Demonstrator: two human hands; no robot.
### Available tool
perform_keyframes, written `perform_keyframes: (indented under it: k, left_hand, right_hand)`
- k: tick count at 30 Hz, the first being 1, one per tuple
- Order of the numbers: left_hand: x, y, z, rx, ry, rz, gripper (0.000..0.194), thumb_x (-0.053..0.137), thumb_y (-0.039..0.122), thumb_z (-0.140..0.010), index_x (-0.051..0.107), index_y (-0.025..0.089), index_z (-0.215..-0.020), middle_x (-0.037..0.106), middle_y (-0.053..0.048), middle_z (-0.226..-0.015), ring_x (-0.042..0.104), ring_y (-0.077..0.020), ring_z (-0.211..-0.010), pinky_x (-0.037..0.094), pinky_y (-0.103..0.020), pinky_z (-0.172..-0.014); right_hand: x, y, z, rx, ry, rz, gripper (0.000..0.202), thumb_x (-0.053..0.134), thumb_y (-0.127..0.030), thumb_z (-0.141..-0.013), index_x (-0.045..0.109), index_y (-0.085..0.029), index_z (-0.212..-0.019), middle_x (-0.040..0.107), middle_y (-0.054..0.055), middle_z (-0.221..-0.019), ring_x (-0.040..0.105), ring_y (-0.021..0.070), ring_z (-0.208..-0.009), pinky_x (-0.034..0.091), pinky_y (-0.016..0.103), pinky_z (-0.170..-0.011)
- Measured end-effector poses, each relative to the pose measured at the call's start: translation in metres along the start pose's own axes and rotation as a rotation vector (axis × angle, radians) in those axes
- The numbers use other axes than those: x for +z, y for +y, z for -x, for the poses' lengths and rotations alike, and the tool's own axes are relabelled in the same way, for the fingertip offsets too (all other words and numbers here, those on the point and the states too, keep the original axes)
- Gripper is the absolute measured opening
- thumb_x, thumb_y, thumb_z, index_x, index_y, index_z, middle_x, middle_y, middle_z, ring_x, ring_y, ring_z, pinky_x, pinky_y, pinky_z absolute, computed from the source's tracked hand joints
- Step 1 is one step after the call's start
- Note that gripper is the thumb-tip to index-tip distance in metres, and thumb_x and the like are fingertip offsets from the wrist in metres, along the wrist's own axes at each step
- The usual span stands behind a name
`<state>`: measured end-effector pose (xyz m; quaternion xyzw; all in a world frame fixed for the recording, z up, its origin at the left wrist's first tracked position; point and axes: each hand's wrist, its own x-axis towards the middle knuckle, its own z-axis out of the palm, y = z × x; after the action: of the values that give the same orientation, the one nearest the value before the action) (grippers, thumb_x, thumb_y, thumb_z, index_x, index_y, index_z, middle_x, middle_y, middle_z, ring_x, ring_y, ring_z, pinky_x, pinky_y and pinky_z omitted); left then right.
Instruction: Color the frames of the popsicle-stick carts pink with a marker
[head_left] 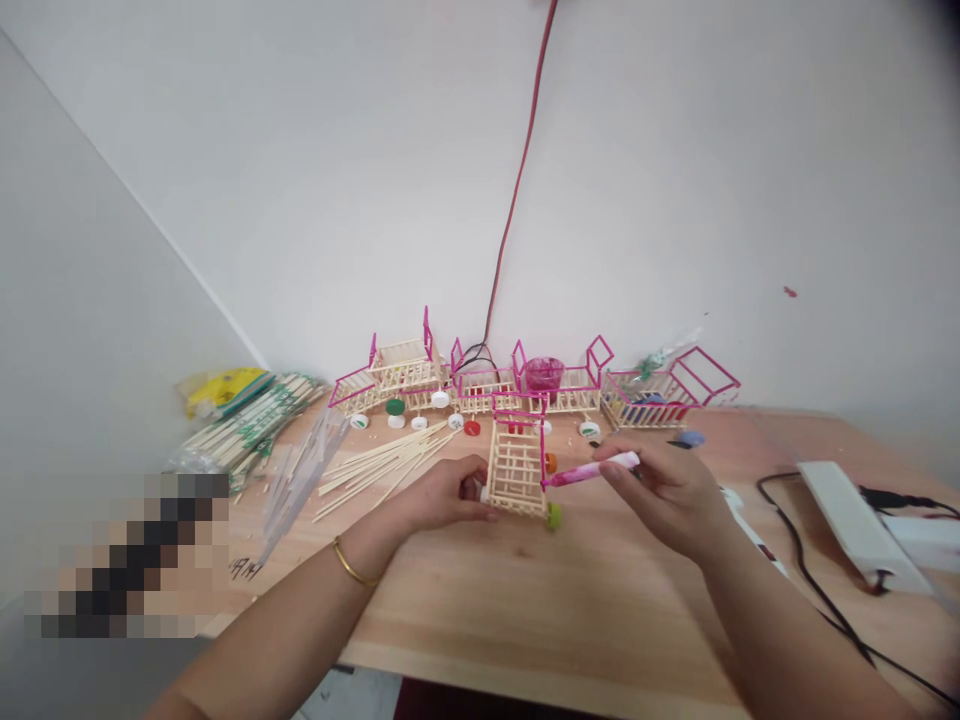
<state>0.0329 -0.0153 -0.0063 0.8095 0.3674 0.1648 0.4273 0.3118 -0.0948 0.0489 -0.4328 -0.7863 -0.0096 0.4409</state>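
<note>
My left hand [450, 492], a gold bangle at its wrist, is closed on the left side of a small cart [517, 465] built of thin wooden sticks. The cart is tilted toward me; its far handle and part of its right edge are pink. An orange cap [551, 463] and a lime-green cap [554, 516] show as wheels on its right. In my right hand [667, 490] is a slim white paintbrush [589, 472] stained pink, its tip touching the cart's right edge. My fingers hide part of the cart's left side.
Several similar carts with pink edges line the wall, among them a stacked cart [405, 365]. A pink-stained cup [544, 375] sits among them. Loose sticks [390, 460], clear strips [300, 475] and packaged sticks [251, 430] lie left. A white power strip [862, 525] and black cables lie right.
</note>
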Motion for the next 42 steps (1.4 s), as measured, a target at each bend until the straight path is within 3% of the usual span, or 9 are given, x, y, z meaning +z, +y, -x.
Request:
perform_keyframes:
  k: [11,24,32,38,42]
  left_hand:
    - [0.002,-0.003,-0.001,-0.006,0.006,0.007,0.041,0.079,0.036,-0.068,0.061,0.017,-0.099,0.052,0.005,-0.069,0.044,-0.0101,-0.062,0.031,-0.021,-0.055]
    - [0.003,-0.009,-0.002,0.003,0.004,0.009,0.042,0.079,0.038,-0.068,0.061,0.017,-0.100,0.053,0.004,-0.070,0.045,-0.0104,-0.062,0.031,-0.021,-0.055]
    - [0.003,-0.006,-0.001,0.003,0.009,-0.007,0.040,0.078,0.038,-0.069,0.060,0.018,-0.098,0.053,0.004,-0.070,0.046,-0.0105,-0.063,0.032,-0.021,-0.056]
    - [0.002,-0.005,-0.001,0.021,0.012,-0.019,0.041,0.079,0.038,-0.069,0.061,0.018,-0.100,0.053,0.005,-0.071,0.045,-0.0104,-0.063,0.033,-0.021,-0.057]
    - [0.001,-0.003,-0.001,0.014,0.013,-0.037,0.040,0.079,0.036,-0.069,0.062,0.018,-0.100,0.053,0.004,-0.071,0.044,-0.0106,-0.064,0.033,-0.022,-0.057]
  right_hand:
    - [0.004,0.020,0.004,0.174,0.120,-0.009,0.017,0.056,-0.035,-0.091,0.065,-0.021,-0.093,0.068,0.003,-0.074,0.063,0.0164,-0.062,0.048,0.027,-0.058]
    - [-0.003,0.009,0.005,0.091,-0.041,-0.107,0.019,0.055,-0.035,-0.091,0.065,-0.021,-0.083,0.063,0.000,-0.063,0.056,0.0123,-0.053,0.042,0.023,-0.050]
    - [-0.004,0.007,0.005,0.083,-0.067,-0.159,0.018,0.055,-0.035,-0.091,0.065,-0.022,-0.083,0.061,-0.001,-0.058,0.053,0.0123,-0.048,0.042,0.024,-0.049]
    - [-0.002,0.012,0.006,0.146,0.010,-0.116,0.019,0.057,-0.036,-0.090,0.066,-0.021,-0.084,0.063,0.000,-0.064,0.055,0.0123,-0.053,0.042,0.023,-0.050]
    - [-0.003,0.009,0.005,0.119,-0.039,-0.181,0.019,0.056,-0.036,-0.091,0.065,-0.021,-0.083,0.061,-0.001,-0.059,0.054,0.0119,-0.051,0.041,0.023,-0.049]
